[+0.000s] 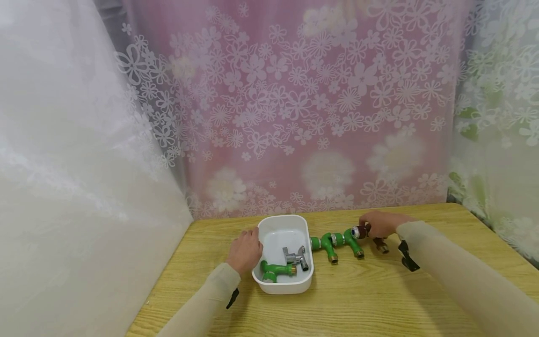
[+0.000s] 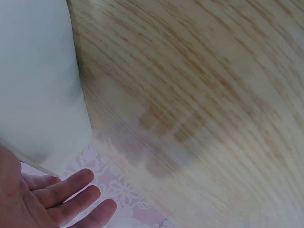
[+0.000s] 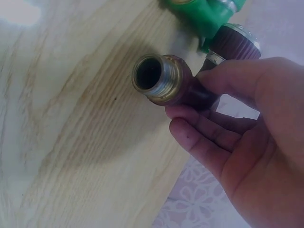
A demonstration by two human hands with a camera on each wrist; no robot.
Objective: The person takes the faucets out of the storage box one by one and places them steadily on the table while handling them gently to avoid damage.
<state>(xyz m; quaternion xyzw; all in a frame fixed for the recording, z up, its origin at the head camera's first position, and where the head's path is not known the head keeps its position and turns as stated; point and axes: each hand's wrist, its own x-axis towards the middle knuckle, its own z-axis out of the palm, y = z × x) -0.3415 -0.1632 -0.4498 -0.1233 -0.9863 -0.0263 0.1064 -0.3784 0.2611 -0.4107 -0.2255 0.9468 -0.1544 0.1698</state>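
My left hand (image 1: 245, 250) rests at the left rim of a white plastic basin (image 1: 283, 288). In the left wrist view its fingers (image 2: 76, 180) extend loosely beside the basin's outer wall; the thumb is hidden. Inside the basin lie a silver tap (image 1: 296, 257) and a green tap (image 1: 278, 269). My right hand (image 1: 381, 224) pinches a dark brown tap (image 3: 202, 92) between thumb and fingers, its threaded end facing the right wrist camera. To its left, two green taps (image 1: 329, 247) (image 1: 353, 242) lie in a row on the table.
The taps and basin are on a wood-grain table (image 1: 337, 304). Behind it hangs a pink flowered curtain (image 1: 294, 117). A white plastic sheet (image 1: 76, 164) hangs at the left and a flowered sheet (image 1: 497, 117) at the right. The basin stands against the leftmost green tap.
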